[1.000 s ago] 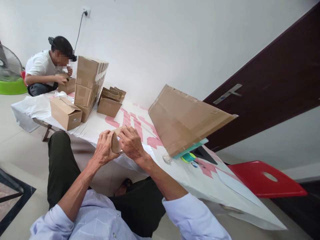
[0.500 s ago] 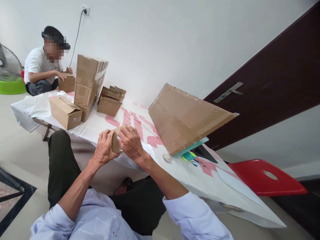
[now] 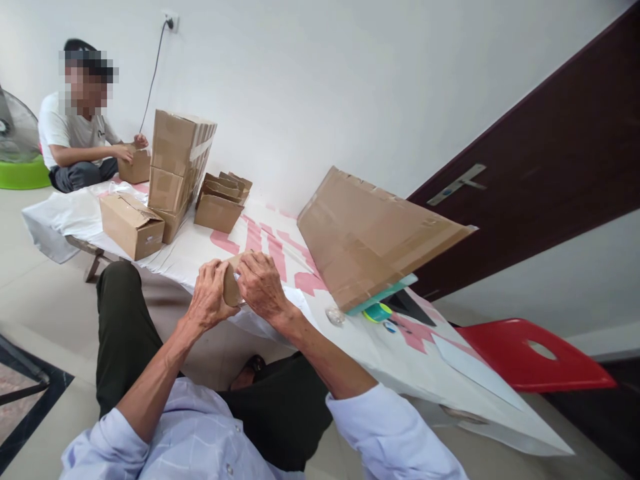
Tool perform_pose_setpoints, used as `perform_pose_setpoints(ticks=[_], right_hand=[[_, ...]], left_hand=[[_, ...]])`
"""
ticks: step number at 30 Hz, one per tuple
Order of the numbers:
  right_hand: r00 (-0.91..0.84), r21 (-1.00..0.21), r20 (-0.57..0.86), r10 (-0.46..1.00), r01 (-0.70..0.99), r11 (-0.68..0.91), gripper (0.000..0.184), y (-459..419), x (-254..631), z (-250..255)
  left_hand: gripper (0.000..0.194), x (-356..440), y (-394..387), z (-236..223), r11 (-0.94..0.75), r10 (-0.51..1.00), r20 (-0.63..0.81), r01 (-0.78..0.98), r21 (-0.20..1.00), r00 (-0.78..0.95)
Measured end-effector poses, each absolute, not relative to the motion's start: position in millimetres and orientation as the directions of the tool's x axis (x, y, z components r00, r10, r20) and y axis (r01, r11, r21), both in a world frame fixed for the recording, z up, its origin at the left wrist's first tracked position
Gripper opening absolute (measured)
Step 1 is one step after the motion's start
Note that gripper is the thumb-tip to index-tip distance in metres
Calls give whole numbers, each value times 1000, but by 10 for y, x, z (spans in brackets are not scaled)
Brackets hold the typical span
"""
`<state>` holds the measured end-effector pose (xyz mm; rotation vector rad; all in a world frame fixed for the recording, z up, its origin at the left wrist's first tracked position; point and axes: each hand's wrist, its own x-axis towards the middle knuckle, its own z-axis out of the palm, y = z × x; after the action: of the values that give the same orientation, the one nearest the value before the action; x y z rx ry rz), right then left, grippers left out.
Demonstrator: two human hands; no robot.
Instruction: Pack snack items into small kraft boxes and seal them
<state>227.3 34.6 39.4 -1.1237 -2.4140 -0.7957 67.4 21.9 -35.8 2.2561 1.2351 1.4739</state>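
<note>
Both my hands are closed on what looks like a roll of brown packing tape, raised over the near edge of the table. My left hand wraps its left side, with the thumb underneath. Bent fingers of my right hand press against its upper right side and cover much of it. A shiny bit shows below, between the hands. Past the hands lies the table under a white cover with red print.
Left on the table are a closed carton, stacked cartons and folded cardboard pieces. A large cardboard box leans at the right, near a green-yellow tape roll. A red chair stands far right. A co-worker handles a carton.
The co-worker at the far left has straightened up and leaned back to the left, hands still at the carton. My own hands and the tape roll show almost no movement.
</note>
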Motion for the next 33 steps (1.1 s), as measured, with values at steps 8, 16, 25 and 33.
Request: perform_pose_setpoints(ticks=[8,16,25,33], right_hand=[[-586,324,619,523,797,509,18,330,2349,377],[-641,396,582,499,760,515,18,292,2343,382],[-622,398,573,534,780,482,17,282,2303,380],[-597,314,612,519,786,533,17,298,2344,402]], left_hand=[[108,705,216,-349,-633,716,680,560,534,162],[105,701,214,-347,-624,729,663,562,543,169],[100,719,210,-347,-636,716,680,553,539,161],[102,725,207,-336,-621,729,667,559,549,155]])
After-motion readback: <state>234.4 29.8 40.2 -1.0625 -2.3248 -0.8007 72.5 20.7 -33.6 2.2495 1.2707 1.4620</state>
